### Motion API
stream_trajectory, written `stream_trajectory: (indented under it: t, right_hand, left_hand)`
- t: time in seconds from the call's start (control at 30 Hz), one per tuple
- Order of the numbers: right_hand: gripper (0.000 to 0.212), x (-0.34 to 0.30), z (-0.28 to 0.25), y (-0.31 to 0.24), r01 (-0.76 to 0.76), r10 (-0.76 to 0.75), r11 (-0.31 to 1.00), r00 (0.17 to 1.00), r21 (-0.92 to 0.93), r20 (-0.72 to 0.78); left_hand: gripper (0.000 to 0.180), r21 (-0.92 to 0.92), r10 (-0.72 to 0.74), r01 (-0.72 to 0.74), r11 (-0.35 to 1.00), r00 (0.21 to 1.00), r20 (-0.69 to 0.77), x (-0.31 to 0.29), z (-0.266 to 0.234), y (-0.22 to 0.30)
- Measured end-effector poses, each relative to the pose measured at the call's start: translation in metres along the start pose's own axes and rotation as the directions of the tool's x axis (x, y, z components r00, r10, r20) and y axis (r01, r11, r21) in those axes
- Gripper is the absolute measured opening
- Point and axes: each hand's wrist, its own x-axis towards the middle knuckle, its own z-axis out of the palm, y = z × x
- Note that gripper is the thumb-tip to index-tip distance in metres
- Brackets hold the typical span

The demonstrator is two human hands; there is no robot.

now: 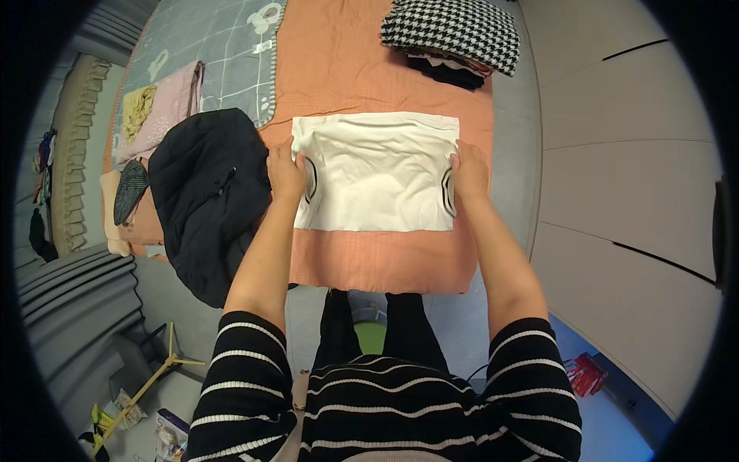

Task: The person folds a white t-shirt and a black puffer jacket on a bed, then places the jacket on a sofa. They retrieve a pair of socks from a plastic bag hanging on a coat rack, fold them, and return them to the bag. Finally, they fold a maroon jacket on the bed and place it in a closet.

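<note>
A white garment (377, 173) lies spread in a rough rectangle near the front edge of the orange bedspread (385, 258). Dark curved trim shows at both of its sides, and its middle is creased. My left hand (286, 173) grips the left edge, thumb on top and the other fingers partly hidden. At the opposite edge my right hand (471, 171) holds the cloth the same way. Just left of my left hand lies a black jacket (212, 192), hanging over the bed's front edge.
Folded clothes with a black-and-white houndstooth piece (454, 35) on top are stacked at the far right. A grey blanket (223, 54), a pink cloth (173, 104) and a yellow cloth (137, 110) lie far left. Pale cabinets (616, 185) line the right; a yellowish stand (142, 393) is lower left.
</note>
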Motion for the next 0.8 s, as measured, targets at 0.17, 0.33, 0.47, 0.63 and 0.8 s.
stream_trajectory:
  t: [0.17,0.33,0.47,0.63,0.8]
  right_hand:
    - [0.053,-0.032,0.073,0.035,-0.225,0.229,0.972,0.972,0.074,-0.059]
    - [0.074,-0.085,0.127,0.066,-0.604,0.622,0.766,0.783,0.221,-0.014]
    - [0.060,-0.083,0.144,0.071,-0.547,0.577,0.741,0.815,0.390,0.046]
    - [0.043,-0.077,0.151,0.068,-0.585,0.600,0.159,0.697,0.796,0.392]
    - [0.032,-0.113,0.064,0.032,-0.558,0.618,-0.084,0.621,0.826,0.483]
  left_hand:
    - [0.063,-0.077,-0.227,0.235,0.969,0.969,0.095,-0.050,0.061,-0.042]
    - [0.085,0.009,-0.751,0.774,0.633,0.611,0.249,-0.099,0.073,-0.062]
    - [0.056,-0.313,-0.700,0.843,0.437,0.537,0.471,-0.100,0.089,-0.105]
    - [0.027,-0.600,-0.517,0.767,0.228,0.618,0.593,-0.089,0.061,-0.059]
    - [0.033,-0.670,-0.390,0.683,-0.289,0.556,0.735,-0.145,0.036,-0.037]
